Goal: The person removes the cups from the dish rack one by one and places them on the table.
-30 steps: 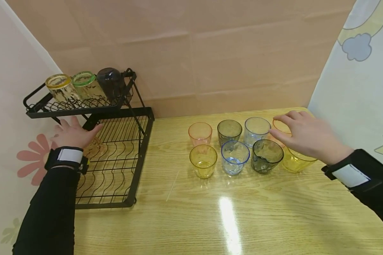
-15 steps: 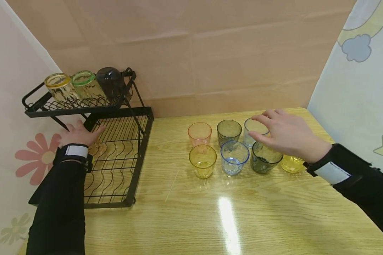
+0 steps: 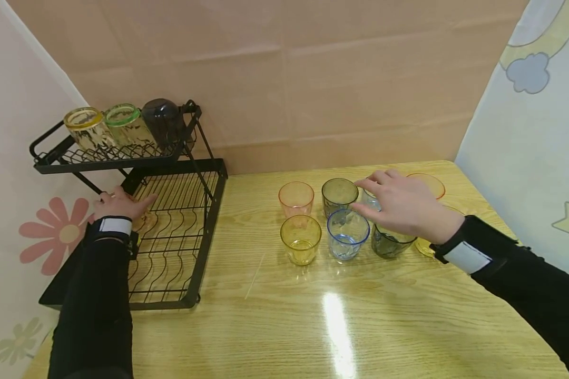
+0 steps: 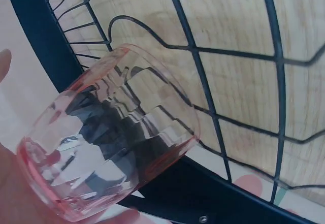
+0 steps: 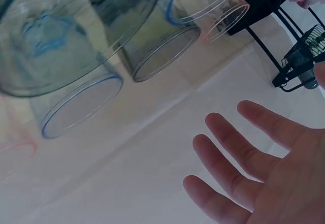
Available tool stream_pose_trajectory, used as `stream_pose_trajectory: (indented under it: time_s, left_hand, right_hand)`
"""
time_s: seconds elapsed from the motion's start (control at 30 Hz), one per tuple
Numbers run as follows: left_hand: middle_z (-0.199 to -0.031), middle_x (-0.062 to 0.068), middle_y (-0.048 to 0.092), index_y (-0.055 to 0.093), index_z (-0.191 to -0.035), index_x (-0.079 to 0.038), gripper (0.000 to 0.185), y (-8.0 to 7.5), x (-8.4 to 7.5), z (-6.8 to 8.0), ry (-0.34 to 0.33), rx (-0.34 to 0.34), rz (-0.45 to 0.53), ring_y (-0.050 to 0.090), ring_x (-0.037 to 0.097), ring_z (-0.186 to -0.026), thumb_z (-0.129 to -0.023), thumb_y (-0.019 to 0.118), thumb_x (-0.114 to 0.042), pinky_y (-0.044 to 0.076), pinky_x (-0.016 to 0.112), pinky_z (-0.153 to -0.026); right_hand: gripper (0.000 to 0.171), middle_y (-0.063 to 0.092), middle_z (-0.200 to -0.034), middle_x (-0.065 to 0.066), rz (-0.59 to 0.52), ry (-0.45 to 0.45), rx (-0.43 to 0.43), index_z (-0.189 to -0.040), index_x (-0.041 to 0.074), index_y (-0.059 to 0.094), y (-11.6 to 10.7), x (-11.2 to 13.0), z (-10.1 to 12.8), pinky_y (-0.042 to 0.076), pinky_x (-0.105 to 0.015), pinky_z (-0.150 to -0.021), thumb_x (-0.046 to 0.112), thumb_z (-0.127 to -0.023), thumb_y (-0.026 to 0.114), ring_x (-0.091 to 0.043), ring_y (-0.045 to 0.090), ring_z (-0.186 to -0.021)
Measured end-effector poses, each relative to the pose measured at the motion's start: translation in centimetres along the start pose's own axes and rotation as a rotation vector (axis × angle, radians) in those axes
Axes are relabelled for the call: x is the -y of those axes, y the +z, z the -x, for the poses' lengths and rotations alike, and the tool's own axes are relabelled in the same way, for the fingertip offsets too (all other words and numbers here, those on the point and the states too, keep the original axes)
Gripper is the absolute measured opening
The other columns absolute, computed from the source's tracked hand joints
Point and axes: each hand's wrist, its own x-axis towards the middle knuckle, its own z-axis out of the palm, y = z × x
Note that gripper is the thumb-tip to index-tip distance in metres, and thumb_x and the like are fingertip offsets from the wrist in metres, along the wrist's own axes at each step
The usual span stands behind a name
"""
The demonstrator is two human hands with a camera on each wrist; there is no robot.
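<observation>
1 pink glass [image 4: 109, 148], hidden overhead, fills the gripping left hand [image 3: 118, 202]; right hand [image 3: 403, 205] hovers spread.

Right hand [image 3: 405, 208] hides most of clear glass [image 3: 369, 199] and top of dark glass [image 3: 390, 243]. Pink glass [image 4: 109, 132] base cut off; left hand [image 3: 118, 202] mostly covers it in head view.

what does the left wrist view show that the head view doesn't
Only the left wrist view shows the pink glass close up, tilted, its faceted wall clear, held in the left hand.

Only the head view shows the right hand open over the upright glasses on the table, and three more glasses on the top shelf.

Both show the black wire rack and the left hand at it.
</observation>
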Motion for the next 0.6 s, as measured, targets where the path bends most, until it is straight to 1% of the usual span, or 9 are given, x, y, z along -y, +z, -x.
stream_pose_trajectory:
  time_s: [0.1,0.2,0.27,0.33,0.43,0.6]
  left_hand:
    - [-0.133,0.054,0.010,0.019,-0.133,0.022,0.103,0.2,0.1,-0.3,-0.005,-0.029,0.022,0.017,0.069,-0.121,-0.090,0.036,-0.071,0.033,0.071,-0.089]
    - [-0.129,0.052,0.018,0.025,-0.129,0.018,0.091,0.7,0.1,-0.7,-0.030,-0.086,0.046,0.025,0.068,-0.117,-0.092,0.047,-0.062,0.037,0.069,-0.085]
    - [-0.125,0.050,0.023,0.028,-0.124,0.016,0.082,1.1,0.3,-1.0,-0.044,-0.125,0.037,0.030,0.066,-0.113,-0.092,0.055,-0.055,0.040,0.067,-0.082]
    - [-0.122,0.049,0.027,0.028,-0.120,0.014,0.075,1.5,0.6,-1.4,-0.044,-0.153,0.020,0.034,0.065,-0.110,-0.092,0.059,-0.048,0.041,0.064,-0.081]
    - [-0.119,0.049,0.029,0.028,-0.115,0.012,0.070,1.7,1.1,-1.9,-0.021,-0.173,0.006,0.035,0.064,-0.107,-0.092,0.062,-0.044,0.042,0.063,-0.078]
    - [-0.116,0.050,0.030,0.030,-0.109,0.010,0.064,1.7,1.4,-2.0,0.028,-0.182,0.006,0.035,0.065,-0.105,-0.091,0.063,-0.042,0.040,0.064,-0.078]
  right_hand:
    - [0.059,0.058,-0.121,-0.013,-0.020,-0.014,-0.002,-0.133,0.010,0.059,0.4,0.8,-0.8,0.052,-0.047,-0.066,0.055,-0.095,0.050,-0.033,0.054,-0.112]
    - [0.060,0.058,-0.120,-0.013,-0.030,-0.042,-0.007,-0.134,0.011,0.058,0.7,1.6,-1.5,0.052,-0.048,-0.070,0.055,-0.095,0.049,-0.033,0.054,-0.111]
    - [0.059,0.059,-0.120,-0.013,-0.026,-0.063,-0.010,-0.135,0.011,0.057,0.9,2.1,-2.0,0.051,-0.048,-0.072,0.055,-0.096,0.049,-0.033,0.055,-0.110]
    - [0.059,0.059,-0.119,-0.012,-0.022,-0.082,-0.017,-0.134,0.012,0.058,1.1,2.7,-2.5,0.051,-0.047,-0.073,0.056,-0.096,0.049,-0.032,0.056,-0.109]
    - [0.060,0.059,-0.121,-0.012,-0.018,-0.103,-0.019,-0.134,0.011,0.058,1.4,3.6,-3.0,0.052,-0.046,-0.072,0.056,-0.096,0.048,-0.032,0.056,-0.110]
    - [0.061,0.060,-0.119,-0.012,-0.042,-0.137,-0.037,-0.134,0.010,0.058,1.5,5.1,-3.7,0.052,-0.044,-0.069,0.056,-0.095,0.049,-0.031,0.057,-0.108]
